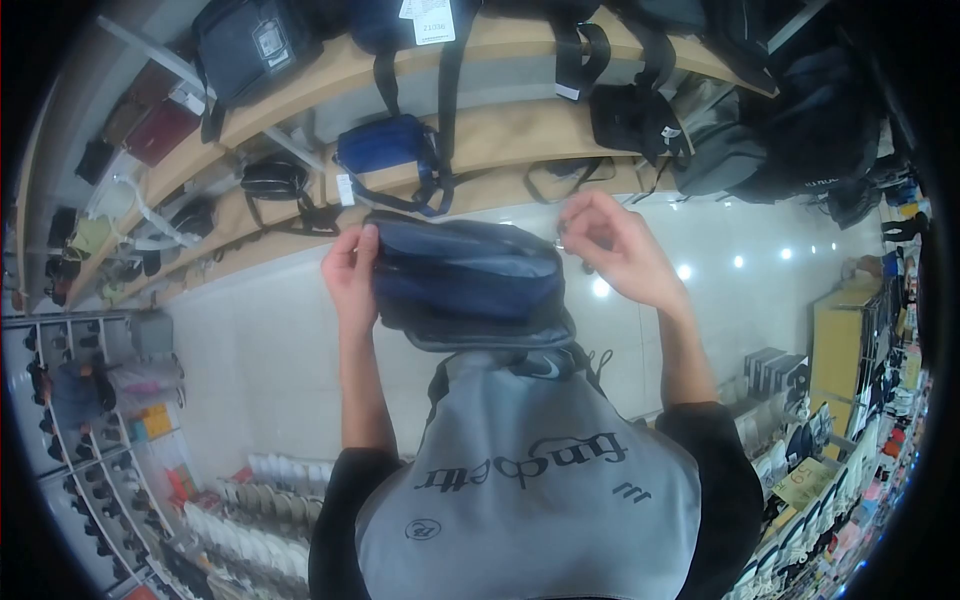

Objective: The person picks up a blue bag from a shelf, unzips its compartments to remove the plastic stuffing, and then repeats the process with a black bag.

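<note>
Bag [465, 285] of navy fabric sits at centre frame under the wooden shelf [520, 140], left hand [350, 275] clasping its side, right hand [620, 250] with its grip pinched closed at the top right corner.

The person wears a grey shirt [530, 500] with black sleeves [335, 500] that end above the elbows. On the chest is dark script lettering [525, 462], with a small round logo [423, 528] beside it. The dark collar carries a white swoosh mark [545, 368]. The forearms are uncovered down to the left hand [350, 272] and right hand [620, 250].
</note>
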A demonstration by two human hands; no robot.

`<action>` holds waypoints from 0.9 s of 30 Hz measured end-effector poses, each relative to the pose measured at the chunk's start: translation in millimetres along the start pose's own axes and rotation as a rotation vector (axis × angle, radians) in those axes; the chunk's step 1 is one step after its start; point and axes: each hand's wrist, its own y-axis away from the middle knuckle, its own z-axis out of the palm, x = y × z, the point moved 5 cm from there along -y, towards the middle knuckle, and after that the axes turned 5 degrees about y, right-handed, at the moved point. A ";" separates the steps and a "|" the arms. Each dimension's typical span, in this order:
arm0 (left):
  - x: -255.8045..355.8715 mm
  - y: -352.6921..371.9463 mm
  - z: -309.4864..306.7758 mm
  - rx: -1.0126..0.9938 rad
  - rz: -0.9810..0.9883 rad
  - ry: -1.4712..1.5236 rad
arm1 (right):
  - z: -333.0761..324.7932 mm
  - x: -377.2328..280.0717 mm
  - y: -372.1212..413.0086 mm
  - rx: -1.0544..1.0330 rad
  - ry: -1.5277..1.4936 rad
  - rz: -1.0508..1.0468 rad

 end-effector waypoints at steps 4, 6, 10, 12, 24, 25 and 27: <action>-0.4 6.2 14.2 0.018 0.027 -0.152 | 7.3 -23.9 6.5 -0.115 0.036 -0.007; 0.0 7.6 23.6 0.012 0.105 -0.231 | 17.8 -35.8 8.0 -0.159 0.010 0.035; -4.7 6.4 28.2 -0.016 0.147 -0.298 | 28.0 -5.5 -1.2 -0.154 -0.313 0.096; -10.7 -2.6 16.6 -0.023 0.057 -0.192 | 14.6 -3.5 -0.9 -0.067 -0.487 0.125; 82.6 29.1 135.3 -0.550 0.590 -0.547 | 50.7 -18.0 -8.9 0.057 -0.667 -0.050; 75.0 29.7 138.3 -0.545 0.578 -0.529 | 49.2 -19.4 -8.4 0.052 -0.667 -0.037; 68.7 29.5 143.1 -0.542 0.557 -0.491 | 42.8 -22.6 -5.5 0.053 -0.669 -0.010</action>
